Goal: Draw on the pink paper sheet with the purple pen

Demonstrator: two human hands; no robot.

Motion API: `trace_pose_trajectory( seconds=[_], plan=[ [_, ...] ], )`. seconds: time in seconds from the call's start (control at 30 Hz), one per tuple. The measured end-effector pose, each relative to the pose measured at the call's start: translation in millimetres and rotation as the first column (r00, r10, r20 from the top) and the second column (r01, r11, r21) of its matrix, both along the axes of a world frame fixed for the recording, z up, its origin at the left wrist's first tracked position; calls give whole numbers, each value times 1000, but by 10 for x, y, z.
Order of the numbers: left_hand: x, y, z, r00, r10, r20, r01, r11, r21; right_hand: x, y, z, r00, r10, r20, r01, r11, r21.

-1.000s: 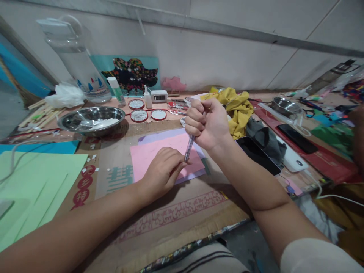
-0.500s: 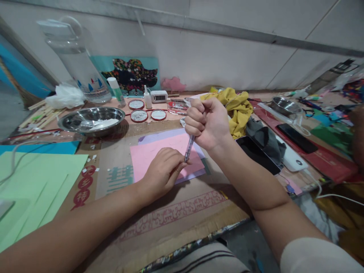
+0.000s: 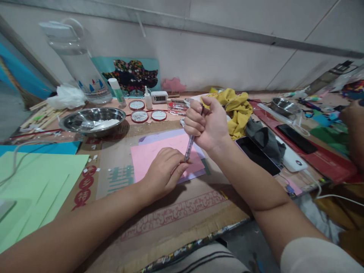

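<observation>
My right hand [image 3: 209, 123] is wrapped round a clear-barrelled pen [image 3: 189, 146], which slants tip down. The dark upper end of the pen pokes out above the curled fingers, and the thumb is lifted beside it. At the lower tip, the thumb and forefinger of my left hand [image 3: 165, 168] close together on the pen; whether they pinch anything else there is hidden. Beneath both hands lies a pink paper sheet [image 3: 145, 153], with a lilac sheet [image 3: 159, 134] showing around its edges.
A steel bowl of white material [image 3: 92, 120], several red-rimmed lids [image 3: 139, 116] and a water bottle [image 3: 78, 64] stand behind. Green paper [image 3: 54, 189] lies left. A yellow cloth [image 3: 240, 110], a phone [image 3: 257, 155] and a white power bank [image 3: 292, 157] are right; another person's hand [image 3: 354, 121] shows beyond.
My right thumb has risen, uncovering the pen's dark upper end. My left thumb and forefinger have shifted slightly at the tip. The other person's hand has come further into view.
</observation>
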State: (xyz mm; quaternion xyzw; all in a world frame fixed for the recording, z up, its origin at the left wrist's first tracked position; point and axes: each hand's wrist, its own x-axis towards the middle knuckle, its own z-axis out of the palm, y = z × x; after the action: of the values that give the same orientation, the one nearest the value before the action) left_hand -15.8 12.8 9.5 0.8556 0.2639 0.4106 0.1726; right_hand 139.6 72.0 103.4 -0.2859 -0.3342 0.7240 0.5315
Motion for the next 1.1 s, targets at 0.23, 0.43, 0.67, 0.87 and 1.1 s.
trace_pose_trajectory(
  seconds=[0.23,0.43,0.67,0.87,1.1],
  plan=[
    [-50,-33,77,999,39,-27,-39,999,13,-45,-117,67,946,102,308,-150,979,138],
    [38,-96,-22,894,-18,-448,44,998,47,203,-60,-162,839,-24,544,-141,955,259],
    [96,-128,-116,724,100,-682,-80,995,61,398,-25,-974,660,-230,715,-20,946,323],
    [99,-112,-73,695,33,-718,-83,996,-34,427,29,-1119,674,-209,709,10,962,274],
    [114,-106,-47,651,16,-759,-86,995,-52,426,76,-1136,553,-305,775,47,941,336]
  ],
)
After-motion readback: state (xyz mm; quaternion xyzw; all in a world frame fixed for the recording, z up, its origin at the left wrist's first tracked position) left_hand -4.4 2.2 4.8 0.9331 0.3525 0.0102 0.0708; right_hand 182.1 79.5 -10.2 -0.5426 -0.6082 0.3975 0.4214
